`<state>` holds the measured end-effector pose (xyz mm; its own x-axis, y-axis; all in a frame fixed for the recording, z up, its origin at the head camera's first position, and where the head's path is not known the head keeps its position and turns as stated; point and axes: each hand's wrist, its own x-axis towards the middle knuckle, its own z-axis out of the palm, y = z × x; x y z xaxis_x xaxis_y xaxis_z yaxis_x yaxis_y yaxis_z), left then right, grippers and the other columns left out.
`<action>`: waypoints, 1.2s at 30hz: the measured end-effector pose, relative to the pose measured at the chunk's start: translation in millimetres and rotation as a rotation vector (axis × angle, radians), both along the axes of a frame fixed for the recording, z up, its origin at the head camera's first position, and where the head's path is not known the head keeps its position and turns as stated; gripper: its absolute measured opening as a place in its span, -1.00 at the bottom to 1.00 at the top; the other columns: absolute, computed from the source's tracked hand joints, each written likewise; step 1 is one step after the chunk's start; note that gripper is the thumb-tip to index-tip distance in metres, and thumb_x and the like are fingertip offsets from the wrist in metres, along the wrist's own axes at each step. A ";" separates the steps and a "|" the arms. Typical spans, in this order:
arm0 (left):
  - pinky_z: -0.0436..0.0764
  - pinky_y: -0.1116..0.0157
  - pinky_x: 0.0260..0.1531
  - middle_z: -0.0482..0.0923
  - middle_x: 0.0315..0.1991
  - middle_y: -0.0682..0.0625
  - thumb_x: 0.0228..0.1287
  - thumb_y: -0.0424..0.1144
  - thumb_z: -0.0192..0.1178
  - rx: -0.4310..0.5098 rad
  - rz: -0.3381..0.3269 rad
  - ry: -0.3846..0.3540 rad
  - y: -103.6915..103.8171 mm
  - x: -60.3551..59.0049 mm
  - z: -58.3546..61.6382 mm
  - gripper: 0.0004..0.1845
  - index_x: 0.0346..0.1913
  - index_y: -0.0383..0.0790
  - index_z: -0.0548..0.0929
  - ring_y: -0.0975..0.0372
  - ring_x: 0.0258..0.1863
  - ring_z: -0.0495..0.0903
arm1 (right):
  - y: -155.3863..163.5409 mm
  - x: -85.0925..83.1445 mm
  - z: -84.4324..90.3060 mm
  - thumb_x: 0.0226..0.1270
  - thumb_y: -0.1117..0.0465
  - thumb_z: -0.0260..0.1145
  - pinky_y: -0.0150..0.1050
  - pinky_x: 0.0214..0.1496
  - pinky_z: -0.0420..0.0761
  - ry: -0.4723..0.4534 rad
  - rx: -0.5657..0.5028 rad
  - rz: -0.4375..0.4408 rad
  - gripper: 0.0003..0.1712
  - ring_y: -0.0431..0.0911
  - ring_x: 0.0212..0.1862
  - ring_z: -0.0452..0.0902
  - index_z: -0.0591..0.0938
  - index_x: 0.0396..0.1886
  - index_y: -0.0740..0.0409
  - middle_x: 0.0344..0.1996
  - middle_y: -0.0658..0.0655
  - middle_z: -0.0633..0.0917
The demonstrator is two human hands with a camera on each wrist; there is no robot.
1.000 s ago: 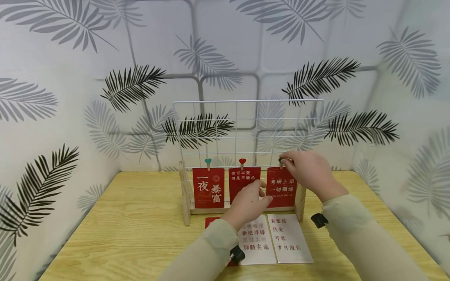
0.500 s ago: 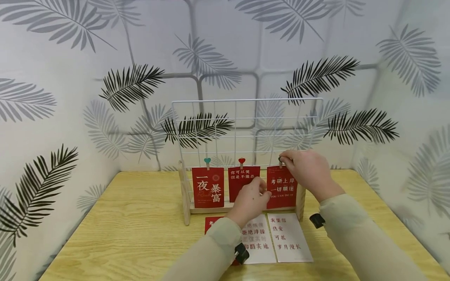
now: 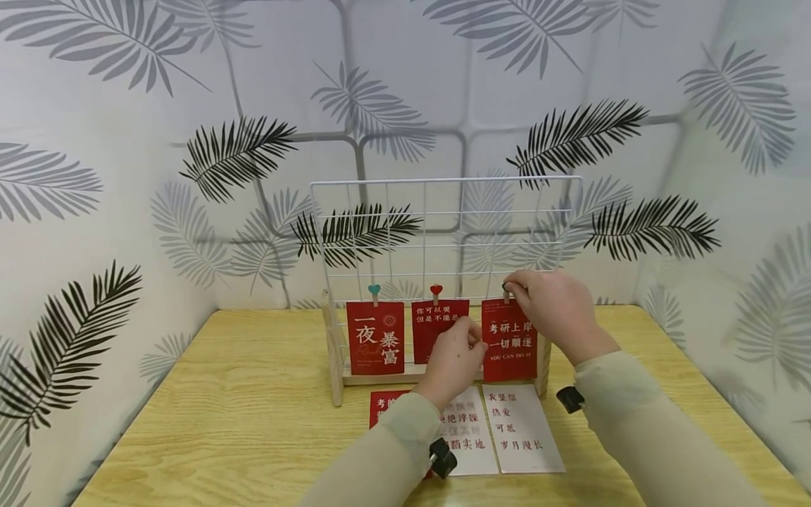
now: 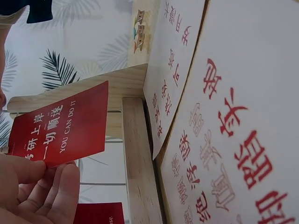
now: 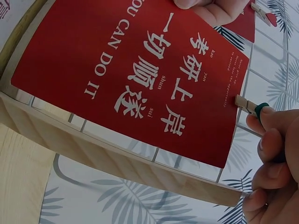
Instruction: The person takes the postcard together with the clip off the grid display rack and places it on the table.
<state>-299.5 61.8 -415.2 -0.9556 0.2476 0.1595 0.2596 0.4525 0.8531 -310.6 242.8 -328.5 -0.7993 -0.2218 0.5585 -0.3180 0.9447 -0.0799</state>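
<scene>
At the right end of the white wire grid point(image 3: 443, 225), third red card point(image 3: 509, 339) hanging upright, long axis vertical from 12 to 6 o'clock, top edge caught by a small wooden clip point(image 5: 247, 104) with a dark green head, bottom edge just above the wooden base rail point(image 3: 380, 375). Seen from the right wrist, card turned sideways, clip at its 3 o'clock edge, rail running below it

Flanked by both hands: right hand point(image 3: 554, 310) at the card's 1 o'clock, fingertips point(image 5: 266, 116) pinching the clip's green head, other fingers curled beneath, wrist trailing away toward 4 o'clock. Left hand point(image 3: 455, 358) at the card's 9 o'clock, thumb and forefinger point(image 4: 28, 170) pinching the card's left edge, steadying it flat against the grid, forearm running down toward 7 o'clock. Right hand nearer the clip, left hand nearer the card's lower half; both in contact, neither loose

Further along the same wire, at 9 o'clock of the held card: middle red card point(image 3: 437, 325) under a red heart clip point(image 3: 436, 290), partly hidden by the left hand, then far-left red card point(image 3: 375, 338) under a teal heart clip point(image 3: 374, 290)

Down at 6 o'clock on the wooden table point(image 3: 222, 422), two white cards point(image 3: 522, 426) lying flat side by side, with another red card point(image 3: 383, 405) peeking out beside the left sleeve
</scene>
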 end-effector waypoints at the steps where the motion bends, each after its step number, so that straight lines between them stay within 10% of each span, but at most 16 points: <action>1: 0.60 0.34 -0.39 0.54 -0.32 0.18 0.49 -0.20 0.22 0.009 0.004 0.000 -0.2 0.0 0.5 -0.90 -0.05 -0.01 0.54 0.29 -0.40 0.55 | -0.2 -0.3 0.1 0.44 0.08 0.33 0.03 -0.47 0.60 0.003 -0.002 0.001 -0.83 -0.02 -0.45 0.67 0.79 -0.13 -0.02 -0.37 0.04 0.80; 36: 0.64 0.33 -0.47 0.55 -0.37 0.09 0.49 -0.19 0.20 0.067 -0.037 -0.043 -9.1 5.3 12.5 -0.95 -0.15 -0.07 0.57 0.26 -0.45 0.59 | -4.4 4.9 2.2 0.42 0.14 0.36 -0.15 -0.56 0.43 0.062 -0.081 0.050 -0.88 -0.13 -0.62 0.43 0.75 -0.26 0.07 -0.60 0.01 0.68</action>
<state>-294.2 52.7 -402.6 -0.9523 0.2732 0.1357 0.2374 0.3844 0.8921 -305.7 238.4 -326.3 -0.7519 -0.2126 0.6241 -0.3714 0.9187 -0.1345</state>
